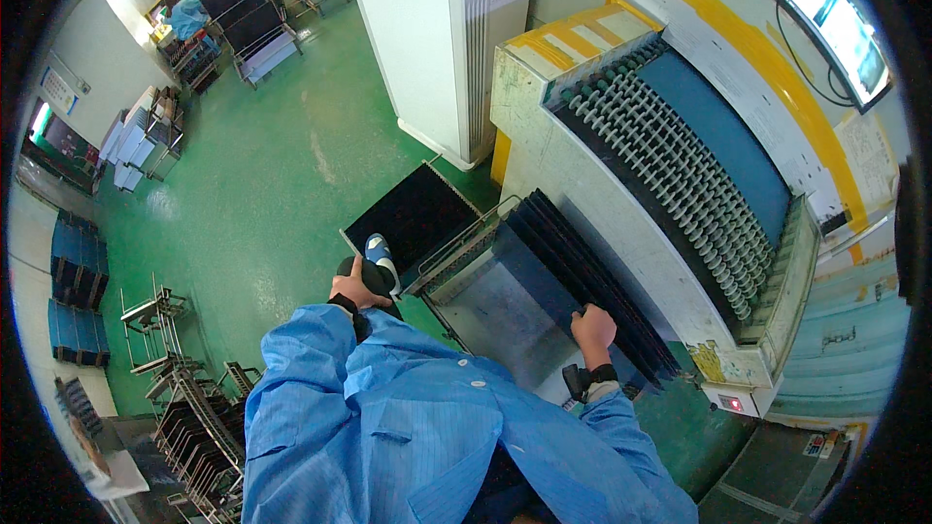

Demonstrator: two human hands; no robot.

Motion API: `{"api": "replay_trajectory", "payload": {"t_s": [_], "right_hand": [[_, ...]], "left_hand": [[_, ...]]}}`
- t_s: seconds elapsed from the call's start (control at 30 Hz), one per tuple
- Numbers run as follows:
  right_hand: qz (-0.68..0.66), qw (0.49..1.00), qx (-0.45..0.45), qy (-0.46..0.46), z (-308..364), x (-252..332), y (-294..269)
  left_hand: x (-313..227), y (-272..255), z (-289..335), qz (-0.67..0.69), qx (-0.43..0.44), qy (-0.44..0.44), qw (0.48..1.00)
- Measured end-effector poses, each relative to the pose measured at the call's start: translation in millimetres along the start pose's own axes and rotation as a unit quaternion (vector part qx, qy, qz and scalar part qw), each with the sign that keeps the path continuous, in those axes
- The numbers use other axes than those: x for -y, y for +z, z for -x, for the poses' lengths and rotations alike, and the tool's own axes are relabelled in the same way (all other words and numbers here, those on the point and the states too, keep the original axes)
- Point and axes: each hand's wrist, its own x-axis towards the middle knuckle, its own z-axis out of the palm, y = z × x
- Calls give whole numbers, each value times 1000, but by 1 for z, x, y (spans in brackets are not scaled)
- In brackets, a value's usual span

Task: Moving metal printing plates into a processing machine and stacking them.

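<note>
My left hand lies on my dark-trousered leg, its thumb apart from the fingers, with nothing seen in it. Below that leg shows my blue-and-white shoe. My right hand is closed at the upper edge of a thin dark panel, its fingers partly hidden. Several more dark panels stand on edge, close together, just beyond it. They stand in a metal rack cart with a grey base, directly in front of me.
A conveyor machine with rows of rollers stands at the right, a screen above it. A black slotted rack lies beyond my foot. A tall white cabinet rises behind. Metal racks stand at lower left, blue panel stacks farther left.
</note>
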Motion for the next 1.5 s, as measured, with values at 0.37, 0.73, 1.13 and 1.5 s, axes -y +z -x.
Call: {"api": "replay_trajectory", "payload": {"t_s": [0.37, 0.73, 1.13, 1.5], "right_hand": [[-10, 1000, -11, -4, 0, -2, 2], [-9, 1000, -3, 5, 0, 0, 0], [-14, 1000, 13, 24, 3, 5, -8], [-6, 1000, 4, 11, 1, 3, -5]], "left_hand": [[-1, -1, 1, -4, -4, 6, 1000], [-1, 0, 1, -4, -11, 10, 1000], [-2, -1, 1, -19, -1, 6, 1000], [2, 3, -4, -12, -4, 14, 1000]]}}
